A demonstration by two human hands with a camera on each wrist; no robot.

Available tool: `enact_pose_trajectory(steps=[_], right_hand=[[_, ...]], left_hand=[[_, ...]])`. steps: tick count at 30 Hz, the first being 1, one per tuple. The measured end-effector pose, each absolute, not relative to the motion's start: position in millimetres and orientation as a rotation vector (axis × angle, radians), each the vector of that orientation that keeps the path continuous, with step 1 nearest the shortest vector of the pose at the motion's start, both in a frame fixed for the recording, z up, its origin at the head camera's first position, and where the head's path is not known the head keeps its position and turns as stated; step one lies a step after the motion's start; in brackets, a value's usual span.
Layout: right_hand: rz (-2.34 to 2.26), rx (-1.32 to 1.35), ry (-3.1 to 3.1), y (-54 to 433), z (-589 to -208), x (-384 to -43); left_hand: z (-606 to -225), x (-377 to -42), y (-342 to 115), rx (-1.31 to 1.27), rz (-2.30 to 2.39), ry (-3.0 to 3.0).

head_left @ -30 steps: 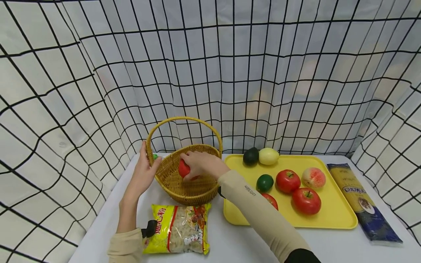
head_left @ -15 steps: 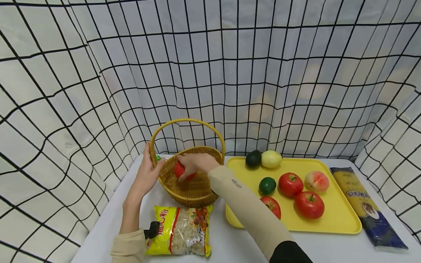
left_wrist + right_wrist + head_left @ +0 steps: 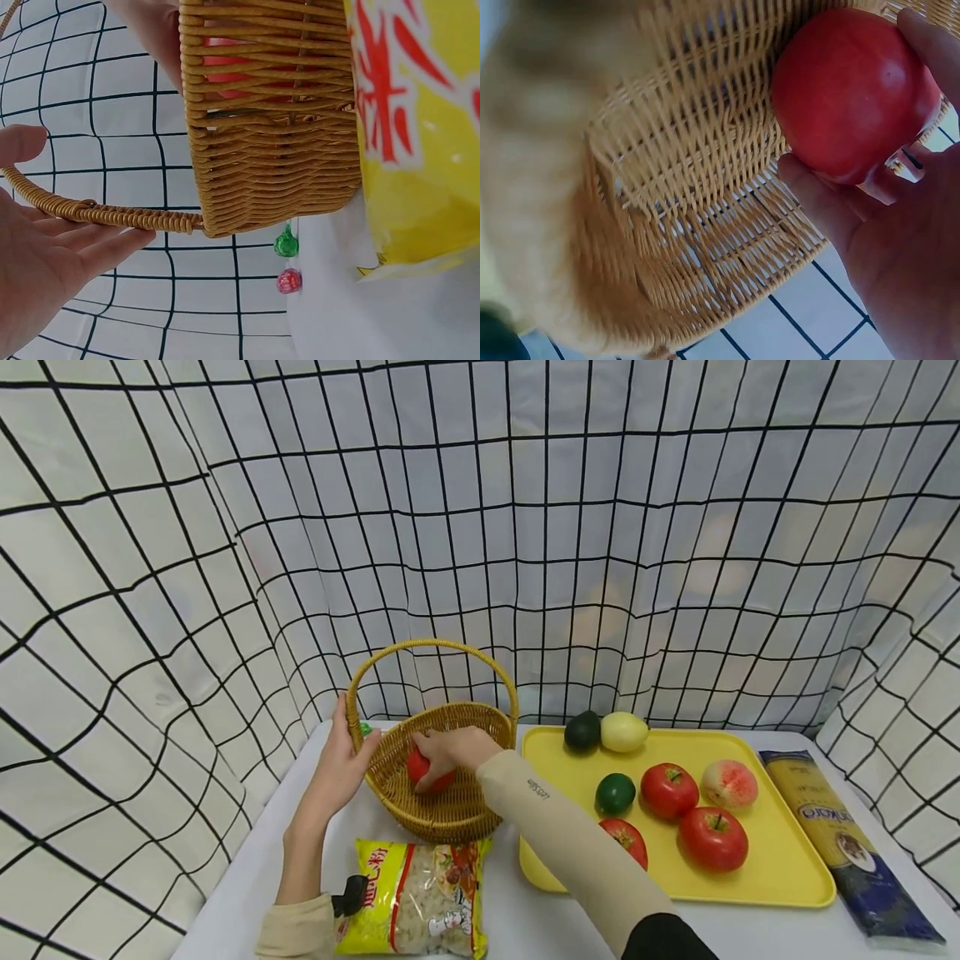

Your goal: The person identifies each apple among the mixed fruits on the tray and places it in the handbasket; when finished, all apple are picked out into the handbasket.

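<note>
A wicker basket (image 3: pixel 438 828) with an arched handle (image 3: pixel 432 643) stands left of centre on the table. My right hand (image 3: pixel 459 748) reaches inside and grips a red apple (image 3: pixel 851 94), fingers and thumb on opposite sides of it in the right wrist view. My left hand (image 3: pixel 339 770) is at the left base of the handle. In the left wrist view its fingers (image 3: pixel 112 244) lie straight along the handle, with the thumb (image 3: pixel 22 144) apart on the other side. The apple shows red through the basket weave there.
Right of the basket, a yellow tray (image 3: pixel 780 885) holds several fruits: apples (image 3: pixel 714 839), a peach (image 3: pixel 730 783), a lemon (image 3: pixel 623 732) and dark green avocados (image 3: pixel 582 732). A yellow food bag (image 3: pixel 420 897) lies in front of the basket. A long blue-and-gold packet (image 3: pixel 851 847) lies far right. Netting surrounds the table.
The right hand keeps its grip on the apple inside the basket, shifting only slightly. The left hand stays at the handle. The whole head view has drifted a little down and right.
</note>
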State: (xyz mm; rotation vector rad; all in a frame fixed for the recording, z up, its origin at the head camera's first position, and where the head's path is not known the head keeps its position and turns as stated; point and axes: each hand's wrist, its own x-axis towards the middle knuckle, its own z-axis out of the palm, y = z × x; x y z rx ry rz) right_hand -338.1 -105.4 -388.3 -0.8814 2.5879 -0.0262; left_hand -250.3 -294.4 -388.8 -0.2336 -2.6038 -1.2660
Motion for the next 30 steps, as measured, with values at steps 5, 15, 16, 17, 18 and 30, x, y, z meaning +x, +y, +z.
enact_pose_trajectory(steps=[5,15,16,17,18,30], right_hand=[[0.043,-0.855,2.608,-104,-383,-338],[0.127,-0.817,2.619,-104,-371,-333],[0.131,-0.807,2.620,-103,-370,-333],[0.121,-0.782,2.620,-103,-369,-332],[0.113,-0.763,2.618,-103,-369,-332],[0.092,-0.688,2.593,-105,-366,-334]], left_hand=[[-385,-252,-295,-0.246,-1.267,-2.590],[-391,-251,-296,-0.238,-1.301,-2.592],[-392,-251,-295,-0.238,-1.304,-2.589],[-392,-251,-294,-0.235,-1.309,-2.588],[-393,-251,-294,-0.236,-1.313,-2.587],[-390,-251,-294,-0.247,-1.303,-2.596]])
